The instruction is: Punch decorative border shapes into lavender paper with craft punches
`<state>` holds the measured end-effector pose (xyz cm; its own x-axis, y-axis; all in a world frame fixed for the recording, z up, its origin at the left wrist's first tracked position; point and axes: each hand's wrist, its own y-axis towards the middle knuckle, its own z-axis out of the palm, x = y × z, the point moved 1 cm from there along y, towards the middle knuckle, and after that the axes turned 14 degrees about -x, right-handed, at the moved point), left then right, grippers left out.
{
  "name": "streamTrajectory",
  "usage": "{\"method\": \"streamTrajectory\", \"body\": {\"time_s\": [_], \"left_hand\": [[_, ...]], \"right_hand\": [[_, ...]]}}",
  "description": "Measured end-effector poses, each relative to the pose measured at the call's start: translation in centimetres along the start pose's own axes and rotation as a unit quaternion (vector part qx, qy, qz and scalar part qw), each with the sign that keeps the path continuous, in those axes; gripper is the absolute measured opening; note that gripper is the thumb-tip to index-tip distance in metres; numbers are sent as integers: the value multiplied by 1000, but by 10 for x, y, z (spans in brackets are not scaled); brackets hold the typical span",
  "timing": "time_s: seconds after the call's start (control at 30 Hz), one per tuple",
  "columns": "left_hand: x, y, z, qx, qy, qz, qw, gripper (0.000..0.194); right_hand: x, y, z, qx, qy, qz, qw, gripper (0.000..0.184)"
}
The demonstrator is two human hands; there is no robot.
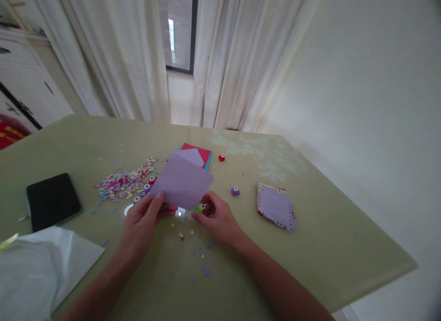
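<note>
A square of lilac paper [182, 180] is pinched at its lower left by my left hand [146, 215], thumb on top and fingers beneath. My right hand [217, 217] is closed around a small green craft punch [200, 208] by the paper's lower right corner. Whether that corner sits inside the punch, I cannot tell. Beyond the held paper lies a stack of coloured paper [201, 154], lilac and red on top with a blue edge showing. Several other punches rest on the table, among them a red one [222, 157] and a purple one [235, 191].
Coloured paper confetti [122, 183] is heaped at left, with more bits scattered before my hands. A black tablet [53, 200] and a white sheet or bag [44, 270] lie at left. Sheets with punched edges [275, 206] are piled at right on the green-covered table [327, 247].
</note>
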<state>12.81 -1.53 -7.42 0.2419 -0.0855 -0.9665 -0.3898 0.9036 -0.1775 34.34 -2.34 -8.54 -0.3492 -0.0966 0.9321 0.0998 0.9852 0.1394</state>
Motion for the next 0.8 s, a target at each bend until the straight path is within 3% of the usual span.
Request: {"method": "streamTrajectory", "body": {"time_s": [0.17, 0.43, 0.53, 0.67, 0.8], "left_hand": [[-4, -1, 0, 12, 43, 45, 998, 40], [-17, -9, 8, -3, -85, -97, 992, 48], [-19, -10, 8, 8, -109, -134, 985, 36], [-17, -9, 7, -13, -145, -177, 973, 20], [-19, -9, 10, -18, -158, -170, 972, 10]], "right_hand": [[-16, 5, 13, -32, 171, 63, 983, 41], [-12, 2, 16, -31, 239, 118, 963, 55], [-9, 1, 16, -8, 268, 143, 953, 56], [-9, 1, 18, 12, 277, 128, 952, 59], [-7, 2, 15, 9, 275, 116, 954, 55]]}}
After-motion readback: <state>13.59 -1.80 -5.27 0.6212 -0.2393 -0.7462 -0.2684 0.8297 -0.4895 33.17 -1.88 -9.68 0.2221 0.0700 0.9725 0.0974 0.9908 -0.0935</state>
